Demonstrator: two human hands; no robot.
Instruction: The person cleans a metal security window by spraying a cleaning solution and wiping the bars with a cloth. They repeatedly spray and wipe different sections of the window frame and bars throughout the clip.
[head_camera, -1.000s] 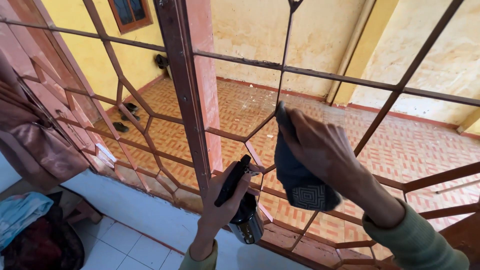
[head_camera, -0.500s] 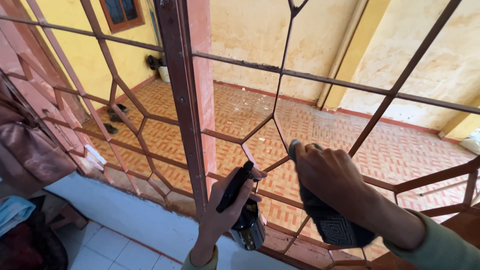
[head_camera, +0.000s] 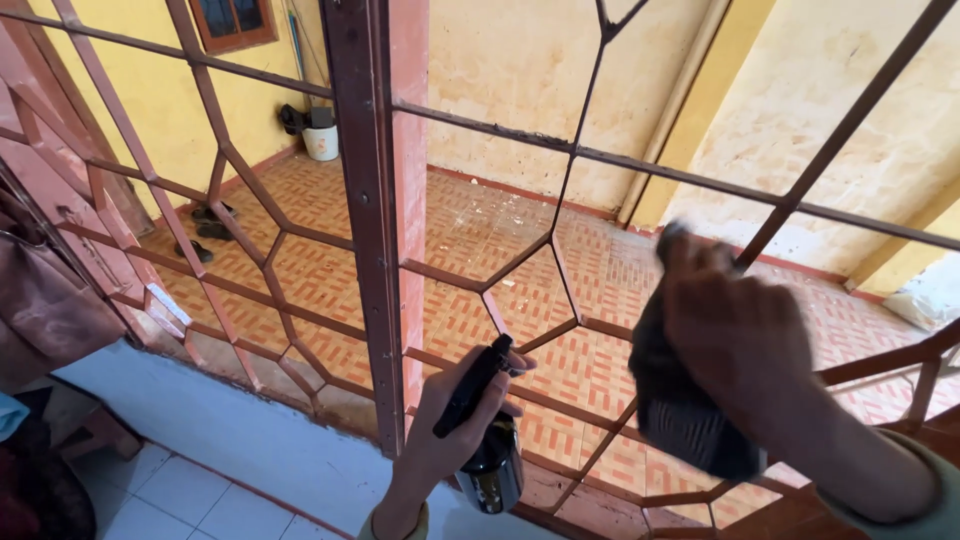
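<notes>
— Hands? Left hand (head_camera: 440, 440) grips a black spray bottle (head_camera: 488, 460); right hand (head_camera: 745, 345) clutches a dark cloth (head_camera: 680, 410) against the brown window grille (head_camera: 560, 240).

— Beyond them? Orange patterned floor tiles (head_camera: 480, 230), yellow walls (head_camera: 520, 70).

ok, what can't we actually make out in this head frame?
- Right hand: motion-blurred; its palm and the middle of the dark cloth are hidden behind it.
- Spray bottle: the left hand covers part of it; label too small to tell.
- Both forearms are cut off by the bottom edge.
- Sandals and white bucket outside: small, crossed by the window grille.
</notes>
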